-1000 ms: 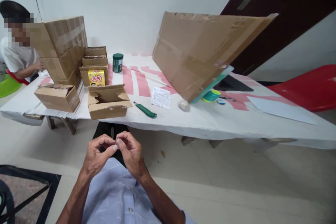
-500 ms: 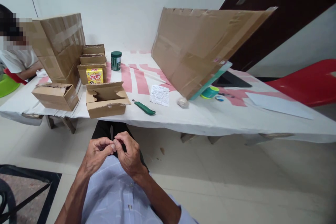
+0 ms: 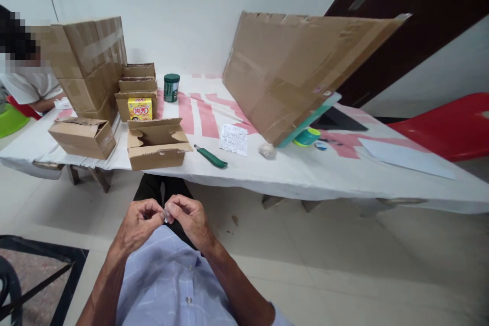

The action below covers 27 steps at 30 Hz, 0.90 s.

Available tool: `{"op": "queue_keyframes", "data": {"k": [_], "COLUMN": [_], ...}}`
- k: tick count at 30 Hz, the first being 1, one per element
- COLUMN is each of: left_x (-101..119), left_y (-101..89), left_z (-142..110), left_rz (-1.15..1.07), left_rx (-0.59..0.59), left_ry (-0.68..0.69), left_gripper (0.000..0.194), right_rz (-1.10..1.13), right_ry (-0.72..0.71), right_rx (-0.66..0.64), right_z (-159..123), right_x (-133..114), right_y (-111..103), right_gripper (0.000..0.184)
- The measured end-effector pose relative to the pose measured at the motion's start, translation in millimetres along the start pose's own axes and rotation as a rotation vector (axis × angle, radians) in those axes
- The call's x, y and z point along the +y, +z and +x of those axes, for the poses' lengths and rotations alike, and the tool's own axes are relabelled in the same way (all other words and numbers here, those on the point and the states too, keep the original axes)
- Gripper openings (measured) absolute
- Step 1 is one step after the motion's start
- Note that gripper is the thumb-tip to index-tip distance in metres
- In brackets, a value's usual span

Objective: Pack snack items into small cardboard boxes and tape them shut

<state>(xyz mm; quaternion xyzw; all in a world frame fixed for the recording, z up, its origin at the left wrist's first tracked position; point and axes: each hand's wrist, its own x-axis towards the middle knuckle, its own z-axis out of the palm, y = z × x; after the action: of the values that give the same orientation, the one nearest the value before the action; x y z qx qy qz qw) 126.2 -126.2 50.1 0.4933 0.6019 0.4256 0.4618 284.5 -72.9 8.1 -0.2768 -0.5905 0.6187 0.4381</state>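
Both of my hands are held together in front of my chest, below the table's near edge. My left hand [image 3: 138,224] and my right hand [image 3: 190,219] each pinch a tiny pale, shiny scrap [image 3: 166,214] between thumb and fingertips. I cannot make out what the scrap is. On the table beyond them sits an open small cardboard box [image 3: 157,148], and a green utility knife [image 3: 211,157] lies to its right.
White-covered table [image 3: 305,175] carries a large cardboard sheet [image 3: 298,71] leaning on the wall, stacked cartons [image 3: 89,63], a closed small box [image 3: 82,136], a yellow packet [image 3: 139,109], a green jar [image 3: 171,87], a printed slip [image 3: 234,138]. Another person [image 3: 23,81] sits far left. Red chair [image 3: 446,125] right.
My hands stay pinched together and have shifted slightly lower and closer to my chest; the view has drifted a little. Nothing on the table has moved.
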Motion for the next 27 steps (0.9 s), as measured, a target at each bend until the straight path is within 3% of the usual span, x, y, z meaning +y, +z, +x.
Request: {"op": "queue_keyframes", "data": {"k": [6, 12, 18, 22, 27], "left_x": [5, -12, -25, -26, -29], "left_y": [-8.1, -19.8, -17.8, -16.7, -11.6], "left_z": [3, 19, 29, 33, 47], "left_rz": [0.15, 0.296, 0.359, 0.379, 0.346], "left_rx": [-0.096, -0.177, -0.195, -0.178, -0.303], "left_ry": [0.017, 0.041, 0.037, 0.041, 0.05], "left_gripper": [0.035, 0.045, 0.042, 0.039, 0.035], "right_rz": [0.295, 0.348, 0.387, 0.32, 0.311], "right_ry": [0.238, 0.305, 0.352, 0.35, 0.282], "right_rx": [-0.156, -0.282, -0.346, -0.267, -0.126], "right_z": [7, 18, 20, 18, 17], "right_x": [6, 13, 19, 18, 17], "right_y": [-7, -18, -33, -35, -41], "right_gripper": [0.044, 0.059, 0.065, 0.062, 0.058]}}
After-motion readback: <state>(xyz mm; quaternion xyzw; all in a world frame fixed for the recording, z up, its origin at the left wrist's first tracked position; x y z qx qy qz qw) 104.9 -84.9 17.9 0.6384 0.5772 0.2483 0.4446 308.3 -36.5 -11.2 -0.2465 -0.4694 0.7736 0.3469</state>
